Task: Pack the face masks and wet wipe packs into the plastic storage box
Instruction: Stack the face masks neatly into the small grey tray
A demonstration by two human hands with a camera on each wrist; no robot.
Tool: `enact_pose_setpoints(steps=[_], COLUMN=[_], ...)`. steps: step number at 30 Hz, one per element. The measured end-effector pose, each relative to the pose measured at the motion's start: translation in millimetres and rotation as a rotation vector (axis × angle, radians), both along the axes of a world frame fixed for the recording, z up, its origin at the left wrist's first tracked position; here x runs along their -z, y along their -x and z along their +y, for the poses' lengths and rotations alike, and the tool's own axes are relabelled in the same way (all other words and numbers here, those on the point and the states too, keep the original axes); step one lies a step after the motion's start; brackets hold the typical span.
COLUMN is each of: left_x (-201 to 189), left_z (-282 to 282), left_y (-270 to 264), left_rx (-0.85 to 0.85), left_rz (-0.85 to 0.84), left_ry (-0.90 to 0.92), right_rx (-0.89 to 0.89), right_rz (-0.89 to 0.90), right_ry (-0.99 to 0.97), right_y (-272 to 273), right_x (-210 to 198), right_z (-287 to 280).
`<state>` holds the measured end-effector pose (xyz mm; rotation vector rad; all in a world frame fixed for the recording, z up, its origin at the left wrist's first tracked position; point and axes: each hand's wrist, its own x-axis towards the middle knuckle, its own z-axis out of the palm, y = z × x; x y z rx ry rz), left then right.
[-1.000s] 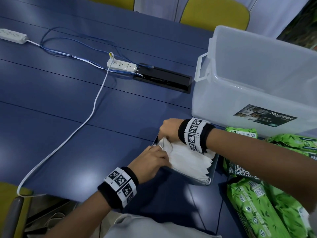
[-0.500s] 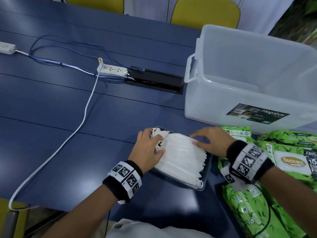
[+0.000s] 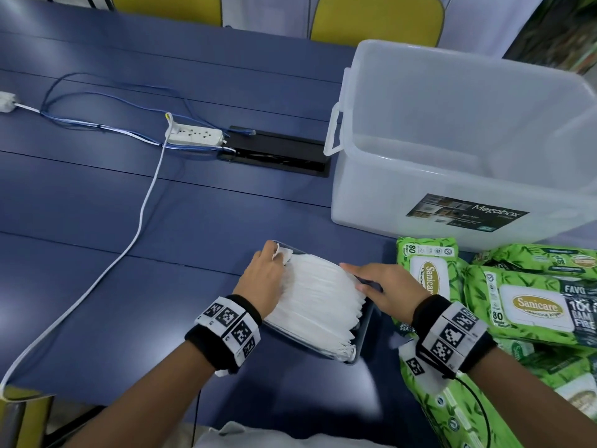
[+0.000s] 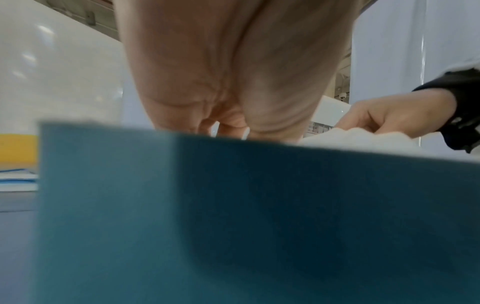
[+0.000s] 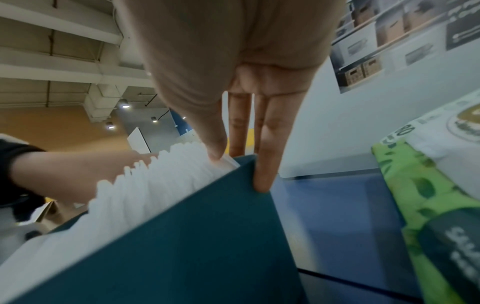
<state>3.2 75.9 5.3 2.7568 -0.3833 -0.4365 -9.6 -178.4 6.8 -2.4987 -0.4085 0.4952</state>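
A stack of white face masks stands in a dark teal mask box on the blue table near me. My left hand grips the stack's left end, fingers curled over its far corner. My right hand holds the box's right side. In the right wrist view its thumb presses on the masks and its straight fingers lie outside the teal wall. The translucent storage box stands open at the back right, and nothing shows inside it. Green wet wipe packs lie before it.
A white power strip with blue and white cables crosses the table to the left. Next to the storage box's handle sits a black cable hatch. Yellow chairs stand beyond the far edge. More wipe packs lie under my right forearm.
My right hand has swung back from the far left corner of the masks to the box's right side. My left hand slid up along the stack's left end.
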Motion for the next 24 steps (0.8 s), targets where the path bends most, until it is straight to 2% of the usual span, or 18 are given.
enact_pose_setpoints(steps=[4,15,24], left_x=[-1.6,-13.4,-16.0], left_z=[-3.5,-7.2,-18.5], left_y=[-2.5,3.3,-12.6], left_rx=[0.04,0.019,0.131], left_rz=[0.008,0.126,0.175], left_ry=[-0.138,-0.334,-0.555], right_rx=[-0.01,-0.037,-0.057], right_rz=[-0.024,-0.073,-0.098], right_ry=[-0.022,-0.073,-0.051], right_y=[-0.2,-0.5,-2.7], right_x=[3.4,4.9,7.6], right_z=[-1.3,-1.9,-1.5])
